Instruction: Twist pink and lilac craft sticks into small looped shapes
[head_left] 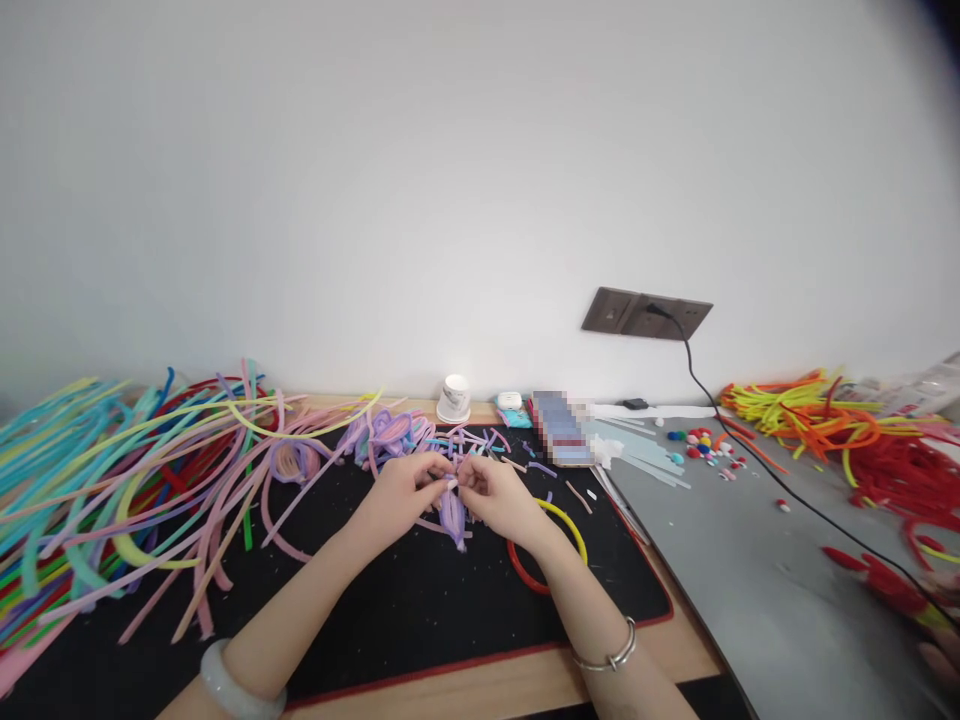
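Note:
Both hands meet over the black mat (420, 620) near the middle of the view. My left hand (409, 490) pinches a purple pipe-cleaner piece (452, 518) from the left, thumb against fingers. My right hand (495, 490) closes on the same piece from the other side, its fingertips close to the left ones. The purple loops hang below the fingertips; the upper part is hidden by the fingers. Just behind lie short cut pipe-cleaner bits (480, 440) and a bundle of purple and pink loops (390, 435). A red and yellow ring (577, 530) lies partly behind my right wrist.
Long pastel pipe cleaners (150, 480) spread across the left side. A white cup (454, 397), an earbud case (508, 400) and a phone (562, 430) stand along the wall. On the right are pom-poms (705, 445), a black cable (780, 470), red pipe cleaners (900, 465) and another person's hand (941, 660).

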